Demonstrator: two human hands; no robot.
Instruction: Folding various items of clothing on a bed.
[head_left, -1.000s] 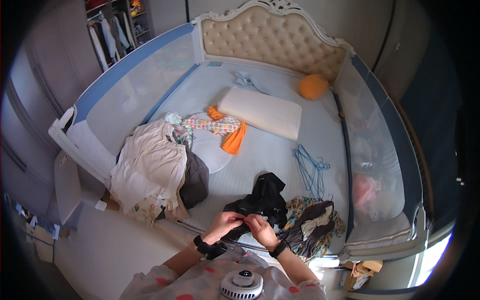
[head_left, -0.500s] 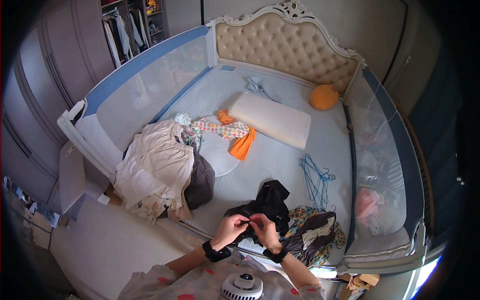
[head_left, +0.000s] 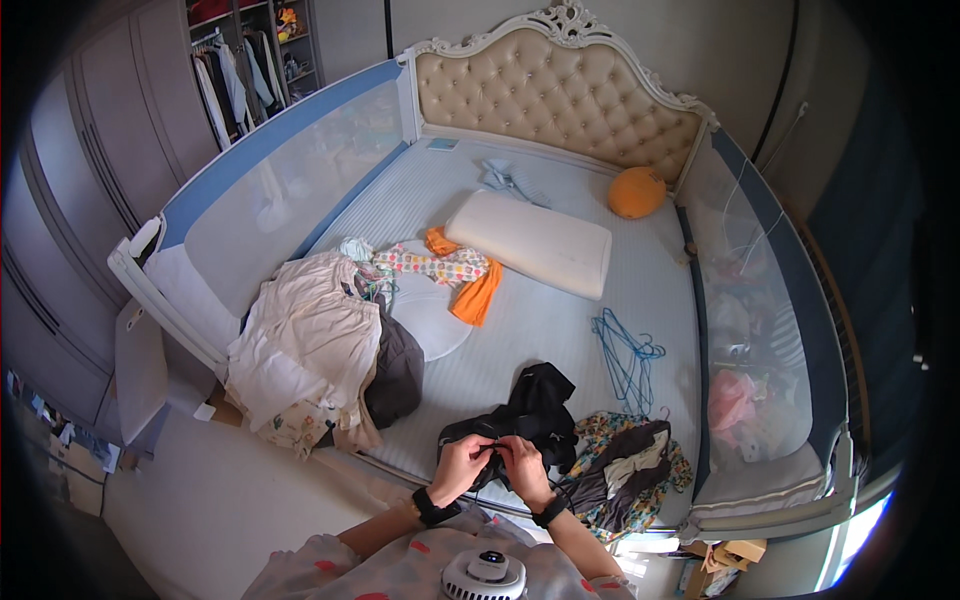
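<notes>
A black garment (head_left: 540, 402) lies crumpled at the near edge of the bed, in front of me. Above its near part, my left hand (head_left: 460, 468) and my right hand (head_left: 524, 470) come close together, both with fingertips pinched. Between them runs a thin dark strip, seemingly part of the black garment; its exact form is too small to tell. To the right of my right hand rests a flower-patterned garment (head_left: 597, 440) with a dark grey one (head_left: 640, 480) over it. Both wrists wear black bands.
A pile of cream clothes (head_left: 310, 310) lies at the left, beside a dark grey cloth (head_left: 398, 375). Farther back are orange cloth (head_left: 477, 292), a white pillow (head_left: 530, 243) and an orange ball (head_left: 637, 193). Blue hangers (head_left: 627, 360) lie at right. Mesh rails (head_left: 300, 175) flank the bed.
The view has shifted slightly. Both hands stay over the black garment, still pinching, with only small changes in the fingers. Nothing else has visibly moved.
</notes>
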